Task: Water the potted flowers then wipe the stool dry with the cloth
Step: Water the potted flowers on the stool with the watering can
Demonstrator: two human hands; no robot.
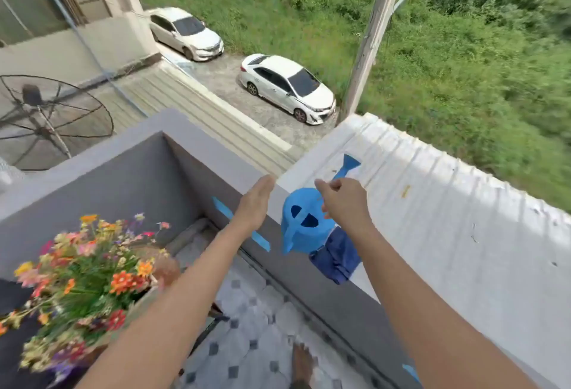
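Note:
A blue plastic watering can point(304, 224) stands on top of the balcony wall point(432, 234), its spout pointing away from me. A folded dark blue cloth point(338, 257) lies on the wall right beside the can, on the near side. My right hand point(343, 201) hovers over the can's top with fingers loosely curled, holding nothing. My left hand point(255, 203) is stretched out flat to the left of the can, fingers together, not touching it. The potted flowers point(83, 280), orange, pink and yellow, stand at the lower left. I cannot make out the stool; a dark surface shows beneath the flowers.
The grey wall's inner face carries strips of blue tape point(224, 209). Tiled balcony floor point(256, 326) lies below, with my foot point(301, 364) on it. Beyond the wall is a long drop to two white cars point(287, 87), a pole point(370, 36) and grass. A satellite dish point(46, 116) sits at left.

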